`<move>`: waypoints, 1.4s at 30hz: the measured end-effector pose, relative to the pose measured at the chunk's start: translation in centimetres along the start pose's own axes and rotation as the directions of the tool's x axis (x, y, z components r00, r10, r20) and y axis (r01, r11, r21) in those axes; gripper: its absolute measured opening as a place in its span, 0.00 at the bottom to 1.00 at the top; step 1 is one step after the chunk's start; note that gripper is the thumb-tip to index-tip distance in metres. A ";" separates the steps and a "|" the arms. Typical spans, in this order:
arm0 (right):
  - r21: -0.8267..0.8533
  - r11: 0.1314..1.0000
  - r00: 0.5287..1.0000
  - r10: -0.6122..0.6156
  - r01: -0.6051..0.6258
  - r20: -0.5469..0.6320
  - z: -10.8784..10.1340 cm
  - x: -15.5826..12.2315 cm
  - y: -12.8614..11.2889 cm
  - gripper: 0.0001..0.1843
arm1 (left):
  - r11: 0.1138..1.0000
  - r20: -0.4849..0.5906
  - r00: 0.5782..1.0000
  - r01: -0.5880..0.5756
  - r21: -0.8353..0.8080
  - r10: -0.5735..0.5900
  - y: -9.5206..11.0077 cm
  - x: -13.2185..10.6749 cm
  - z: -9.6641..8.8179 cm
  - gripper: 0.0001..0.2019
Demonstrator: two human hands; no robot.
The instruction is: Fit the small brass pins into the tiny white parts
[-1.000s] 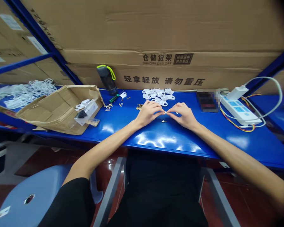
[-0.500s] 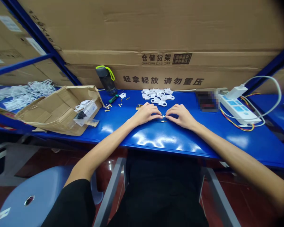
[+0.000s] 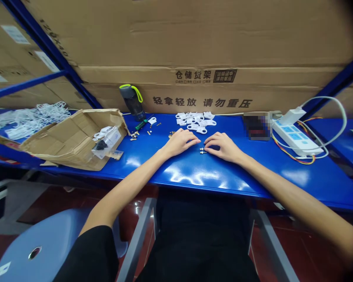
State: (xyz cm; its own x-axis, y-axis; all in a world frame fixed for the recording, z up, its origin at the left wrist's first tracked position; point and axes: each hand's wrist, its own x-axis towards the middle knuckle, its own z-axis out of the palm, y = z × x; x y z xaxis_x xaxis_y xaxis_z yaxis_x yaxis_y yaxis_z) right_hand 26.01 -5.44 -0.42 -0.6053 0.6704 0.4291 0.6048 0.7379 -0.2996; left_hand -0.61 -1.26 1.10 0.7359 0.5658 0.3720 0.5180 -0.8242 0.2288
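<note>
On the blue tabletop between my hands lie two small white-and-brass pieces (image 3: pixel 202 151), one just in front of the other; their exact kind is too small to tell. My right hand (image 3: pixel 225 147) pinches the farther piece by its right end, thumb and forefinger closed at the table surface. My left hand (image 3: pixel 181 142) is a little to the left, thumb stretched out and fingers slightly apart, with nothing visible in them. Beside its knuckles, partly hidden, is a small pile of brass pieces (image 3: pixel 171 134). White flat parts with round holes (image 3: pixel 196 122) are heaped beyond both hands.
At left stands an open cardboard box (image 3: pixel 61 143) holding bags and white parts. Near it are a green-handled screwdriver (image 3: pixel 141 125), loose brass bits (image 3: pixel 134 135) and a dark bottle (image 3: pixel 133 102). A power strip (image 3: pixel 297 137) with cables lies right; white cords (image 3: pixel 32 117) lie far left.
My right hand has brought the small piece down and nearer, close beside the other one on the table. The left hand's fingertips have come away from it.
</note>
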 end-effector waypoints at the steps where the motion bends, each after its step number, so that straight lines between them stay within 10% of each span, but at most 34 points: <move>1: 0.002 1.000 1.000 0.000 0.000 -0.001 0.0 0.0 0.0 0.14 | 1.000 -0.005 1.000 0.001 -0.002 -0.001 0.0 0.0 0.0 0.19; 42: 0.018 1.000 1.000 -0.013 0.012 0.025 -0.3 -0.1 0.0 0.16 | 0.896 0.051 0.991 0.137 -0.423 -0.128 0.3 0.3 0.9 0.13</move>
State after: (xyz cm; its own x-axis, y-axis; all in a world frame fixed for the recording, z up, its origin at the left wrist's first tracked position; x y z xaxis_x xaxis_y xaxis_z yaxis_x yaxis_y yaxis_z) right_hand 26.23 -5.53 -0.21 -0.6257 0.6627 0.4114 0.5882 0.7473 -0.3092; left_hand 0.15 -1.30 0.47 0.6850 0.6668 0.2934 0.3802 -0.6708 0.6368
